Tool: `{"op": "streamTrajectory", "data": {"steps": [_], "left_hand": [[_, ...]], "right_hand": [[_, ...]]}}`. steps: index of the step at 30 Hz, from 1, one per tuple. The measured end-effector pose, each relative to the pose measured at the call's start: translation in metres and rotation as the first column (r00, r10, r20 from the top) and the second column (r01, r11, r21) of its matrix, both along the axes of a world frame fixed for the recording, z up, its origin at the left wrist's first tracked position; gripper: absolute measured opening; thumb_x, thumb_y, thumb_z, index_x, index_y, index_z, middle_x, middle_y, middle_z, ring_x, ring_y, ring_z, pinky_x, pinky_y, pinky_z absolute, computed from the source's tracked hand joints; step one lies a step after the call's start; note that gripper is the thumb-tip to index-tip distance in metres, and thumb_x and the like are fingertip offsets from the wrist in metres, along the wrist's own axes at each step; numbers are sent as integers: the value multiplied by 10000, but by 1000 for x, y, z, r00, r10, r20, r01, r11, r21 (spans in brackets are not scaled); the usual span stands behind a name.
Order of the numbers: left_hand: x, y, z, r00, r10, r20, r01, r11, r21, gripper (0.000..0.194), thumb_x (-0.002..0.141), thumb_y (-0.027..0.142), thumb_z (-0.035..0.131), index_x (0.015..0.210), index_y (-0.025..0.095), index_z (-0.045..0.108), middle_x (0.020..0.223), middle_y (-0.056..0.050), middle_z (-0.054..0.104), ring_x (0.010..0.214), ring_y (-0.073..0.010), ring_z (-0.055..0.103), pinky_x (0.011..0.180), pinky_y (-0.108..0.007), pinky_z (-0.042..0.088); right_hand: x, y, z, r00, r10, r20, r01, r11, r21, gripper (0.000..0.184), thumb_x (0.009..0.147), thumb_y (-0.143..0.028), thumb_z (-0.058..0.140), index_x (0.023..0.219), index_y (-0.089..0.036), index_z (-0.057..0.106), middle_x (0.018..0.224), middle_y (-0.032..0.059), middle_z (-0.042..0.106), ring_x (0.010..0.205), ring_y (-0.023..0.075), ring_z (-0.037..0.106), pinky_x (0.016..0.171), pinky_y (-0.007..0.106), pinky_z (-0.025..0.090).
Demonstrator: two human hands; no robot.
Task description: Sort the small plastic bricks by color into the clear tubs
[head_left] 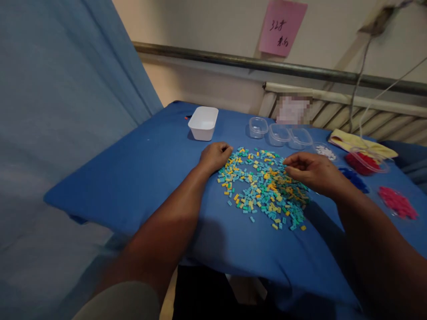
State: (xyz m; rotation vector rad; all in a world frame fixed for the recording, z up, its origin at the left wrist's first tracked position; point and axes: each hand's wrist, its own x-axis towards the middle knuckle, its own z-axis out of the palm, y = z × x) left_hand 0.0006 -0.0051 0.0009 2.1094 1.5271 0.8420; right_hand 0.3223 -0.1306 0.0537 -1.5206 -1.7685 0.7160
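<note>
A loose spread of small building bricks [258, 191] in light blue, green, yellow and orange lies on the blue tablecloth [133, 178]. At the pile's left edge rests my left hand [215, 158], its fingers curled closed; whatever they may hold is hidden. My right hand [312, 171] is over the right side of the pile, thumb and fingertips drawn together in a pinch. Anything between those fingertips is too small to make out.
Behind the pile stand a white tub [204, 124] and clear plastic containers [279, 135]. To the right are white pieces [325, 152], red pieces [362, 162], dark blue pieces [355, 180], pink pieces [397, 202] and a yellow cloth [362, 144]. A blue curtain [66, 89] hangs left.
</note>
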Motion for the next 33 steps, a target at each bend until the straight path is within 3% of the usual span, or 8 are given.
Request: {"op": "streamTrajectory", "data": {"steps": [5, 9, 17, 25, 33], "left_hand": [[-1, 3, 3, 1000, 8, -17, -8, 1000, 8, 351, 977, 479, 584, 940, 228, 826, 856, -33, 794, 802, -228, 677, 677, -331, 400], [-2, 6, 4, 1000, 30, -8, -30, 1000, 0, 343, 960, 491, 602, 916, 230, 820, 862, -35, 802, 825, -235, 692, 691, -328, 419], [-4, 6, 4, 1000, 23, 20, -23, 1000, -18, 355, 945, 519, 617, 918, 230, 821, 839, -32, 785, 800, -224, 677, 671, -312, 429], [-5, 2, 7, 1000, -2, 24, 3, 999, -38, 360, 957, 497, 604, 960, 212, 824, 898, -46, 805, 853, -234, 712, 719, -312, 485], [-1, -7, 15, 982, -125, -144, 156, 961, 230, 349, 1006, 382, 560, 1175, 203, 808, 1202, -105, 796, 1159, -281, 715, 1077, -427, 537]], "right_hand": [[88, -15, -28, 931, -358, 64, 355, 933, 61, 374, 769, -523, 787, 971, -209, 786, 796, 68, 768, 644, 201, 678, 559, 308, 523], [119, -14, -43, 884, -442, 153, 415, 892, 179, 375, 829, -498, 709, 1037, -200, 802, 856, 81, 788, 703, 219, 700, 640, 345, 547], [127, -12, -57, 867, -362, 342, 321, 932, 170, 406, 883, -473, 663, 1130, -208, 846, 849, 86, 799, 660, 227, 667, 630, 356, 515], [129, -15, -62, 825, -353, 442, 285, 934, 214, 421, 954, -455, 636, 1248, -240, 848, 1032, 105, 837, 772, 255, 723, 709, 378, 534], [119, -18, -50, 786, -388, 482, 316, 921, 227, 338, 977, -399, 621, 1157, -236, 856, 1072, 109, 852, 909, 315, 772, 797, 417, 558]]}}
